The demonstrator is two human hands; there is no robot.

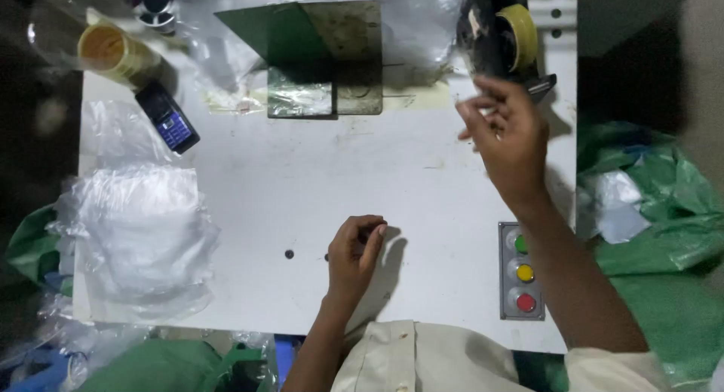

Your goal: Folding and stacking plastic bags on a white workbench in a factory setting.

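My left hand point(356, 250) rests on the white table point(302, 181) near its front edge, fingers curled together; a small dark item may be pinched in them, but it is too small to tell. My right hand point(507, 129) is raised at the far right, fingers bent, reaching to the tape dispenser point(498, 31) with its yellowish roll. It seems to pinch the tape's end, though the blur hides the contact.
A stack of clear plastic bags point(139, 237) lies at the left. A dark mobile phone point(167, 116) and a yellow tape roll point(113, 51) sit at the back left. A green metal fixture point(317, 49) stands at the back. A three-button panel point(522, 271) is at the front right. Green bags point(656, 211) lie beside the table.
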